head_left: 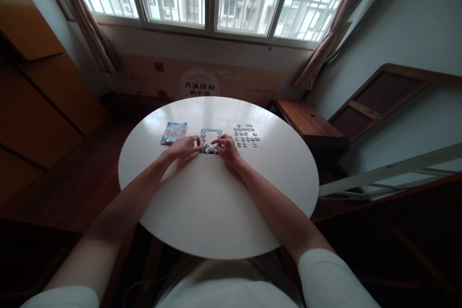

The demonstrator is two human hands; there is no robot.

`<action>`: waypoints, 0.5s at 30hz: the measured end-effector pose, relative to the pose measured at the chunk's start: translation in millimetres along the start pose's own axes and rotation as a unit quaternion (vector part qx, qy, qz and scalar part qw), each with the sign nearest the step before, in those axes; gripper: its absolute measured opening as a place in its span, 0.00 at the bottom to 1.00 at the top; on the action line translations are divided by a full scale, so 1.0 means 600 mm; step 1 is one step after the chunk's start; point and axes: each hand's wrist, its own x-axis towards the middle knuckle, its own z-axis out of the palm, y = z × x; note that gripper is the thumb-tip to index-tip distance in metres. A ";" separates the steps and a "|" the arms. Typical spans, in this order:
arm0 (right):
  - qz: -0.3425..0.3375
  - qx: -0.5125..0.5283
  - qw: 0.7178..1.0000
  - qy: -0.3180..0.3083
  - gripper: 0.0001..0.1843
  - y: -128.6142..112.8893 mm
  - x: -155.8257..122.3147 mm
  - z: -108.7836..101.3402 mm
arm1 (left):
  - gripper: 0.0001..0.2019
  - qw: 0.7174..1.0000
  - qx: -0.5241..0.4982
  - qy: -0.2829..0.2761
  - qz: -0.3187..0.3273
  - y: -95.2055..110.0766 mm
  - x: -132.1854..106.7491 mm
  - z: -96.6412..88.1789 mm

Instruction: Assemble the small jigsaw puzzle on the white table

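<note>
A partly assembled jigsaw puzzle (211,131) lies on the white round table, its border joined around a bare middle. At its lower left edge is my left hand (185,147), thumb touching the border and fingers bent, with a gap between thumb and forefinger. My right hand (228,149) rests over the puzzle's right side, forefinger stretched out onto the lower part and the other fingers curled. I see no piece held in either hand. Loose puzzle pieces (246,134) are spread to the right of my right hand. A colourful printed picture sheet (174,132) lies beyond my left hand.
The white table (224,211) has a rounded edge close to my body. A wooden bench (308,118) stands beyond its right side, with a pale metal rail (390,167) nearer me. Orange cabinets (46,86) line the left, and barred windows (209,0) are ahead.
</note>
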 end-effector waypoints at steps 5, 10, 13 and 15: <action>-0.016 -0.005 1.000 -0.023 0.17 0.001 -0.003 0.003 | 0.21 0.993 -0.085 0.005 0.086 -0.007 -0.002 -0.008; -0.014 -0.003 1.000 -0.026 0.16 0.004 -0.002 0.005 | 0.25 0.989 -0.081 0.014 0.120 -0.004 0.002 -0.003; -0.011 -0.004 1.000 -0.028 0.16 0.002 -0.001 0.004 | 0.25 0.991 -0.065 0.005 0.117 -0.006 0.006 0.003; -0.008 -0.013 0.999 -0.037 0.16 0.000 -0.001 0.003 | 0.24 0.993 -0.057 -0.004 0.106 -0.008 0.007 0.006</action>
